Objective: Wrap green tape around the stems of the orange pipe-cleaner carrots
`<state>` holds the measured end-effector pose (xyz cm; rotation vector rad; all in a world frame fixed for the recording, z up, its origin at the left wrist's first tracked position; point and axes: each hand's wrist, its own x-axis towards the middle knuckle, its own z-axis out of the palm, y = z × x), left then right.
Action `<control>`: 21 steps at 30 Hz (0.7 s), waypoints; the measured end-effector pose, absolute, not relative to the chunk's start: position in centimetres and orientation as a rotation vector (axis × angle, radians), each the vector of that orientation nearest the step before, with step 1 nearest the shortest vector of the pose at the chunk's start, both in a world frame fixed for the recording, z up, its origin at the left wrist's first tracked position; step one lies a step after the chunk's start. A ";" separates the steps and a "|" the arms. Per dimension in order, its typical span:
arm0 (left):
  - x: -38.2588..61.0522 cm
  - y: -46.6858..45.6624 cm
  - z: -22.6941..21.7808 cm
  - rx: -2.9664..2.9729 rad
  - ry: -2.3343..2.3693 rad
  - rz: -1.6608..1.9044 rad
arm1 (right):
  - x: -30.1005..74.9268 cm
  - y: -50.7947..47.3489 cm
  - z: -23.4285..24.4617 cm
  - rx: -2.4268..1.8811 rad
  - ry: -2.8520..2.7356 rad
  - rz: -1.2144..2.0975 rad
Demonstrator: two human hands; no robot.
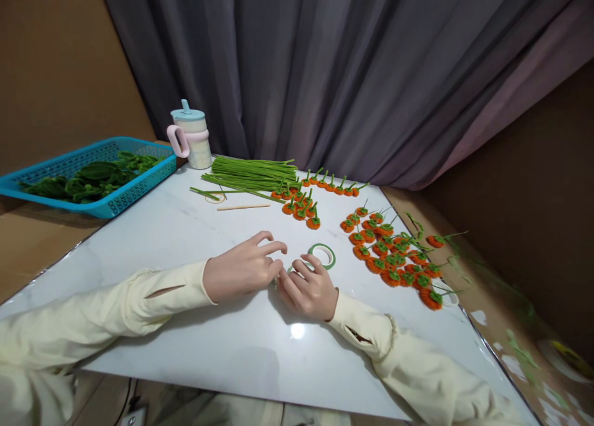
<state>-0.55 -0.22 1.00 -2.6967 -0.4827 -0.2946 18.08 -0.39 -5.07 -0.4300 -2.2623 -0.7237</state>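
Observation:
Both hands rest together at the middle of the white table point(195, 345). My left hand point(244, 268) has its fingers curled, the tips pinched toward the right hand. My right hand point(309, 290) is also curled, fingertips meeting the left ones around something small that I cannot make out. A roll of green tape point(323, 255) lies flat just beyond my right fingers. To the right sit several orange pipe-cleaner fruits with green tops point(394, 259); more of them point(301, 206) lie farther back beside a bundle of green stems point(250, 173).
A blue basket point(116, 200) holding green leaves sits at the far left. A pale cup with a pink handle point(191, 135) stands at the back. A thin wooden stick point(244, 207) lies near the stems. Dark curtain hangs behind; the table's right edge drops to a brown surface.

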 end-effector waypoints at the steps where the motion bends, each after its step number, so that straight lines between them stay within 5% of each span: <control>1: -0.5 -0.2 1.1 -2.702 -0.493 -0.283 | 18.1 -0.4 -5.1 -0.437 -2.259 -0.721; 10: -0.5 -0.3 1.7 -3.001 -0.846 -0.165 | 17.9 -0.7 -4.6 -0.447 -2.282 -0.661; 21: -0.6 -0.4 1.6 -3.111 -0.958 -0.171 | 17.7 -0.8 -4.3 -0.577 -2.311 -0.069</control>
